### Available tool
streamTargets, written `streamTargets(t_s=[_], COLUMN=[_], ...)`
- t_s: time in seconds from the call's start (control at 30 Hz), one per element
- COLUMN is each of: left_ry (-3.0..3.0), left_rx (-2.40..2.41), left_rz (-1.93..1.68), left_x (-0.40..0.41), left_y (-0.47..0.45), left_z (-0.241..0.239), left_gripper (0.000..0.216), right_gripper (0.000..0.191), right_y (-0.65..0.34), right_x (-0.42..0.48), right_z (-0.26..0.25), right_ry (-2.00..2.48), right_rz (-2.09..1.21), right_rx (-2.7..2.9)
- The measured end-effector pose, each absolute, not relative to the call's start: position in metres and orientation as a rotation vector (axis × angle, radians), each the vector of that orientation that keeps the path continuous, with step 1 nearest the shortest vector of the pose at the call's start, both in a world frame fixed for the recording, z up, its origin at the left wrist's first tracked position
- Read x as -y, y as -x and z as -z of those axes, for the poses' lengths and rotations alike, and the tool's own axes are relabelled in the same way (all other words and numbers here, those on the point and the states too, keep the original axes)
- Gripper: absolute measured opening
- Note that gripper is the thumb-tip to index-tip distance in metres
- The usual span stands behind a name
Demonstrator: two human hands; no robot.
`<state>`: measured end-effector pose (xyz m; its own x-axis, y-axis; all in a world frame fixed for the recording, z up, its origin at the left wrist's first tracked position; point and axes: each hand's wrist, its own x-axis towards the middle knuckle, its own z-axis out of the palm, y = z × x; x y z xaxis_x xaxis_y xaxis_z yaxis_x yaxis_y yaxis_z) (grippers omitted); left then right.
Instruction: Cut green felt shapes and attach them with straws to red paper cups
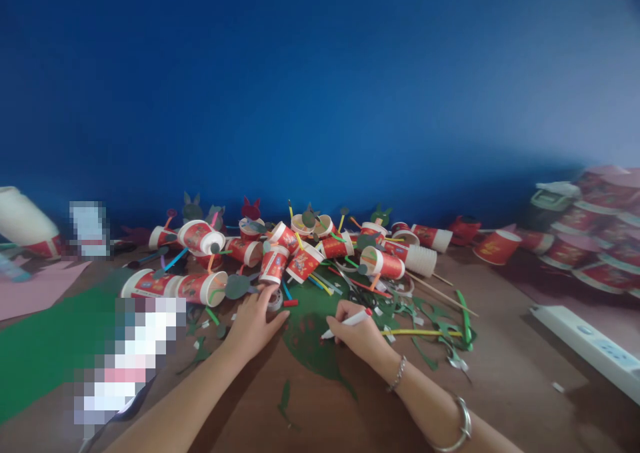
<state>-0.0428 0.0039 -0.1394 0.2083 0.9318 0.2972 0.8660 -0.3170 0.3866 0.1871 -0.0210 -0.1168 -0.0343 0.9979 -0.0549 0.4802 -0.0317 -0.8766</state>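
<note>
My right hand (363, 336) grips a white marker (356, 318) with a red end, its tip down at a cut-out of green paper (313, 360). Faint reddish marks show on that paper. Thumb apart from its fingers, my left hand (254, 323) rests at the paper's left edge, beside a small tape roll (275, 299). A red marker cap (291, 303) lies just above the paper. Beyond both hands, red-and-white paper cups (274, 264) lie in a heap, some with coloured strips and animal-head cut-outs (251, 209) attached.
Green paper scraps (435, 316) and a yellow strip (423, 333) litter the right side. A white power strip (590, 346) lies far right, below stacked cups (600, 233). Large green paper (55, 346) and pink paper (45, 290) cover the left. A blue wall (320, 93) stands behind.
</note>
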Motion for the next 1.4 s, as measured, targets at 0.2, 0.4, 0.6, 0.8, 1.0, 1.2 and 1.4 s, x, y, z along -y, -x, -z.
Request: streamTargets(t_s=[0.2, 0.4, 0.6, 0.8, 1.0, 1.2, 1.4], left_ry=[-2.341, -2.341, -2.340, -2.332, -2.314, -2.321, -2.329], left_rx=[-1.739, -1.739, -1.748, -1.744, -1.733, -1.734, -1.742], left_rz=[-0.730, -0.743, -0.751, -0.741, -0.754, -0.764, -0.727], left_x=[-0.0042, -0.0051, -0.0044, -0.0047, -0.0048, -0.0046, -0.0058], left_y=[0.0431, 0.0430, 0.0419, 0.0425, 0.0427, 0.0422, 0.0427], left_z=[0.1404, 0.1407, 0.1393, 0.1407, 0.1400, 0.1397, 0.1419], left_gripper=[0.051, 0.050, 0.050, 0.050, 0.050, 0.050, 0.050], right_gripper=[0.024, 0.021, 0.021, 0.021, 0.019, 0.022, 0.025], right_y=[-0.1893, -0.1893, -0.1894, -0.1921, -0.1905, -0.1915, -0.1889], right_x=[0.0194, 0.0205, 0.0193, 0.0188, 0.0198, 0.0176, 0.0213], right_z=[0.1166, 0.1160, 0.1178, 0.1169, 0.1184, 0.1198, 0.1121], right_ry=[1.523, 1.567, 1.578, 1.542, 1.582, 1.546, 1.384], right_rz=[-0.989, -1.064, -1.019, -1.059, -1.091, -0.989, -1.050], right_rx=[1.544, 1.523, 1.534, 1.498, 1.503, 1.481, 1.472])
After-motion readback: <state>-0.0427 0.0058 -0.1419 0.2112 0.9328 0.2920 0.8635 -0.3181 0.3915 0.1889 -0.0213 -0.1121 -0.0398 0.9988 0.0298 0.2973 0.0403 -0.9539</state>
